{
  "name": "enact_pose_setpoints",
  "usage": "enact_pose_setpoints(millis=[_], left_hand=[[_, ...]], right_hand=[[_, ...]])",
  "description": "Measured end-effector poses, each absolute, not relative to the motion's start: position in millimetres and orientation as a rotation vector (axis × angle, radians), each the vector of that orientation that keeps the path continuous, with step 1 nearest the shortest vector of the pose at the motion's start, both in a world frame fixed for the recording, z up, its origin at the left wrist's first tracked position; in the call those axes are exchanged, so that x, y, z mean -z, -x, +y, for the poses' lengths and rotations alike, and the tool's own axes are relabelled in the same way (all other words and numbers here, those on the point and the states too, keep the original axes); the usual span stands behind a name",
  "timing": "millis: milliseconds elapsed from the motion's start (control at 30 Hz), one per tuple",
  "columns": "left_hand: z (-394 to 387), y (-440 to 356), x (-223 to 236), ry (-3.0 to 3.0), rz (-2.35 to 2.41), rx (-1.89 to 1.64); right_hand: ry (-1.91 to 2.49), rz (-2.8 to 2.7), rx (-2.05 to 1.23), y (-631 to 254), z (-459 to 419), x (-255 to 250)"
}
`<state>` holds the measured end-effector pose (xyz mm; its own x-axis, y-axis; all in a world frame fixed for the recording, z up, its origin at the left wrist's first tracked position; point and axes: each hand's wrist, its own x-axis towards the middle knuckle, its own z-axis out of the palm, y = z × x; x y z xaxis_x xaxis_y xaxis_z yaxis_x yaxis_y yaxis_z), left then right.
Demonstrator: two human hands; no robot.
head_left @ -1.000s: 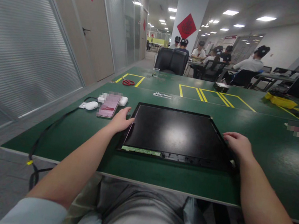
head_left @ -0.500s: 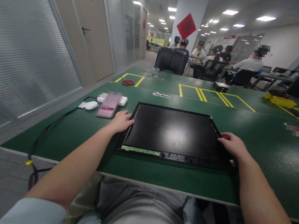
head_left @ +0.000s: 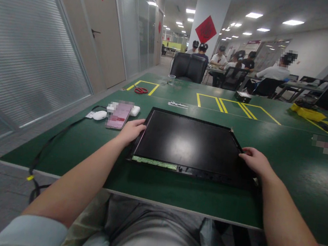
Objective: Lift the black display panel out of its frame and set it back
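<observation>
A black display panel (head_left: 189, 142), screen side up, is in front of me with a green circuit strip (head_left: 154, 163) along its near edge. My left hand (head_left: 131, 130) grips the left edge, thumb on top and the other fingers mostly hidden below. On the opposite edge, my right hand (head_left: 254, 160) is closed with its thumb and fingers around the frame. The panel tilts slightly, its left side higher than its right.
Left of the panel lie a pink phone (head_left: 118, 116), a white case (head_left: 135, 111) and a white plug-like piece (head_left: 100, 115) on a black cable. Further back are red scissors (head_left: 141, 90), a plastic cup (head_left: 171, 80) and a yellow item (head_left: 307, 112). People sit beyond the table (head_left: 83, 155).
The panel's left side has risen a little with my left hand, so the panel now tilts. My right hand has stayed nearly in place.
</observation>
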<state>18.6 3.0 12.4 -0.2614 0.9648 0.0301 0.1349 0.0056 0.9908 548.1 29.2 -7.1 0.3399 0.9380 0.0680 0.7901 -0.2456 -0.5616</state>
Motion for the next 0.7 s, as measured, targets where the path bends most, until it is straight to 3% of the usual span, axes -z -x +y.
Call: enact_pose_setpoints(millis=[700], left_hand=[[0.4, -34.5, -23.5, -0.646, 1.37, -1.391]], right_hand=[[2.076, -1.497, -0.36, -549.8, 28.7, 7.5]])
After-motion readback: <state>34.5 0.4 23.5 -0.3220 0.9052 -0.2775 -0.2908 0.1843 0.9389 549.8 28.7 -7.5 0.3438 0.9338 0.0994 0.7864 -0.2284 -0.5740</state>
